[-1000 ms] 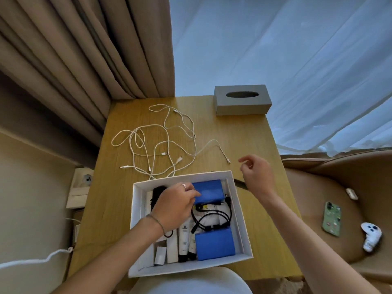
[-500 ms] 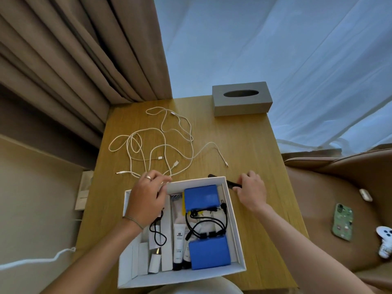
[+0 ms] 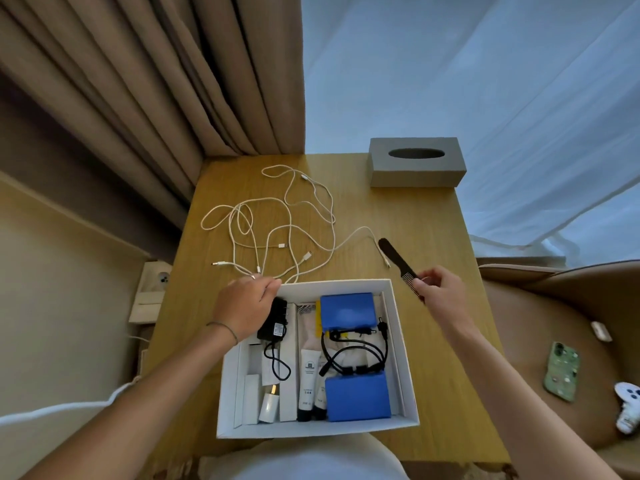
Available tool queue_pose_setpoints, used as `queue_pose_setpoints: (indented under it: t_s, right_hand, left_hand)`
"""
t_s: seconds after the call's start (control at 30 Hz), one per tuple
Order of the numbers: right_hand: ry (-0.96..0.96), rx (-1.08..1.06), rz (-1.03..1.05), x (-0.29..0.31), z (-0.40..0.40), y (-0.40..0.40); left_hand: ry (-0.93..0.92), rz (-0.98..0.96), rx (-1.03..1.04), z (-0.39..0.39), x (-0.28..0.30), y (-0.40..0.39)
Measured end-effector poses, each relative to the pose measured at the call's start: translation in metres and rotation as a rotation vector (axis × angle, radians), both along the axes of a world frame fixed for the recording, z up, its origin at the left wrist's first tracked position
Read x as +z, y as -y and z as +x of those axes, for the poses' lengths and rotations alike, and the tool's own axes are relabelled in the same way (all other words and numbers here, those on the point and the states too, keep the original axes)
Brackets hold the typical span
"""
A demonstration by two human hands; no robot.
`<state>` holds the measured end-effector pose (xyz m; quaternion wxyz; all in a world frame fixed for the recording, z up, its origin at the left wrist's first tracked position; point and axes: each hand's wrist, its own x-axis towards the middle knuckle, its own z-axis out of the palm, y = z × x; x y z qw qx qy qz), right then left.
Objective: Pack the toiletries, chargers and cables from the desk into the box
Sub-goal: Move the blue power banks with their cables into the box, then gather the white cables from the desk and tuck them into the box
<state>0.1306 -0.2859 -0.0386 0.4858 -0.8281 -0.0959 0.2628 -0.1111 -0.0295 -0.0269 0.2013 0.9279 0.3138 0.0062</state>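
Observation:
The white box (image 3: 403, 355) sits at the desk's near edge. Inside lie two blue packs (image 3: 347, 310) with black leads, a black charger (image 3: 273, 323), white tubes (image 3: 309, 379) and small white items. My right hand (image 3: 438, 289) is shut on a black comb (image 3: 396, 259), lifted above the desk just right of the box's far corner. My left hand (image 3: 244, 303) rests on the box's far left corner, fingers pinched at the near end of the tangled white cables (image 3: 277, 230) spread on the desk behind the box.
A grey tissue box (image 3: 417, 167) stands at the desk's far right. Curtains hang behind. On the brown seat to the right lie a green phone (image 3: 561, 370) and a white controller (image 3: 628, 408). A wall socket (image 3: 156, 282) is at the left.
My right hand has picked the comb up off the desk beside the box. My left hand has come out of the box to its far left corner, at the white cables.

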Motion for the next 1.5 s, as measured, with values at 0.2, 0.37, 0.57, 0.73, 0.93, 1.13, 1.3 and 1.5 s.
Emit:
queue_pose_setpoints:
  t_s: [0.2, 0.37, 0.57, 0.73, 0.93, 1.13, 1.3, 1.5]
  right_hand:
    - [-0.028, 0.132, 0.082, 0.078, -0.046, -0.002]
    - [-0.301, 0.404, -0.093, 0.080, -0.089, -0.025]
    - [-0.252, 0.474, -0.399, 0.022, -0.143, -0.056]
    - [-0.034, 0.490, -0.554, -0.001, -0.164, -0.069]
    - [0.099, 0.524, -0.646, 0.008, -0.168, -0.074]
    - [0.320, 0.463, -0.457, 0.056, -0.138, -0.113]
    - [0.296, 0.446, -0.331, 0.070, -0.103, -0.155]
    - [0.274, 0.472, -0.292, 0.047, -0.074, -0.181]
  left_hand:
    - [0.077, 0.083, 0.004, -0.003, -0.008, 0.004]
    - [0.094, 0.091, 0.000, -0.004, -0.012, 0.002]
    - [0.105, 0.077, -0.002, -0.006, -0.013, 0.002]
    - [0.116, 0.079, -0.001, -0.007, -0.015, 0.000]
    - [0.195, -0.081, 0.054, -0.006, -0.011, -0.005]
    - [0.135, -0.210, 0.229, 0.019, 0.004, -0.052]
    - [-0.042, -0.277, 0.335, 0.046, -0.006, -0.085]
    - [-0.213, -0.375, 0.410, 0.078, -0.033, -0.104]
